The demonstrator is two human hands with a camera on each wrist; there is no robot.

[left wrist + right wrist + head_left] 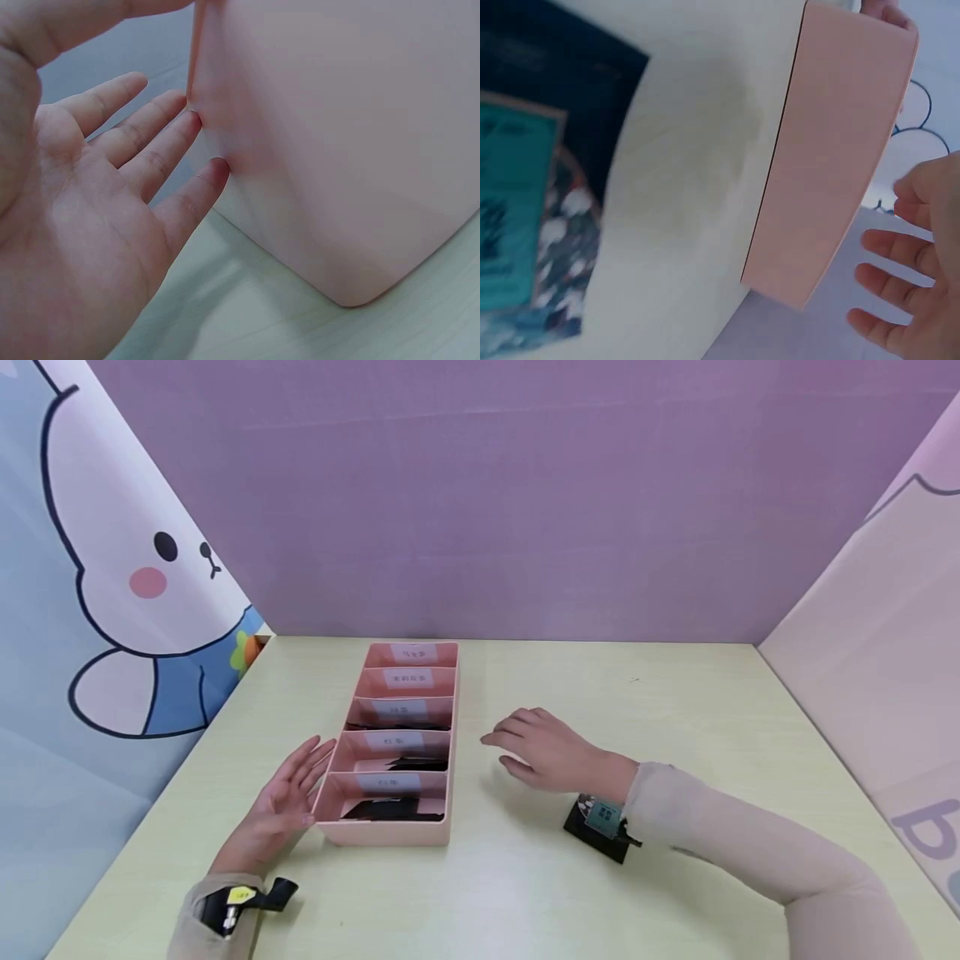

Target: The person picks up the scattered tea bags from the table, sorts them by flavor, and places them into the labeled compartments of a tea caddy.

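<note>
A long pink divided box (pixel 382 835) stands on the table, its compartments in a row from front to back. My left hand (pixel 273 814) is at the box's left front corner, fingers spread and fairly straight; fingertips (pixel 219 169) meet its side wall in the left wrist view. To the right of the box, my right hand (pixel 551 750) hovers with loosely bent fingers, holding nothing. Under the right wrist lies a flat dark sachet (pixel 588 839) with a teal label, partly hidden by the sleeve. Dark sachets (pixel 386 810) lie in the three nearest compartments.
White paper labels (pixel 397 741) with writing are on the compartments' inner walls. A purple backdrop (pixel 525 510) rises behind the pale table (pixel 480 910). Printed cloths hang at the left and right sides.
</note>
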